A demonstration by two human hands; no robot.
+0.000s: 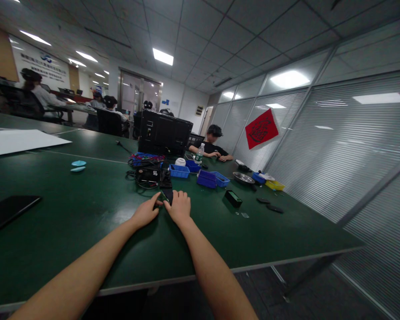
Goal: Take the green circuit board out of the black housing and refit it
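Observation:
Both arms reach forward over a green table [96, 213]. Between my hands is a small green circuit board [164, 198], partly hidden by fingers. My left hand [146, 212] pinches its left side with thumb and fingers. My right hand [180, 206] has its thumb at the board's right edge, its fingers bent over a flat black piece [168, 194] beside it. Just beyond stands a black device with a base [166, 180]. Left of that lies a black box-shaped unit [147, 174] with cables around it.
A monitor [165, 133] stands behind blue bins [179, 171], a white ball [180, 162] and a bottle [199, 153]. Rightward are a black-and-green box [233, 198], a metal bowl [243, 178] and a yellow tray [274, 185]. A person [214, 144] sits across the table.

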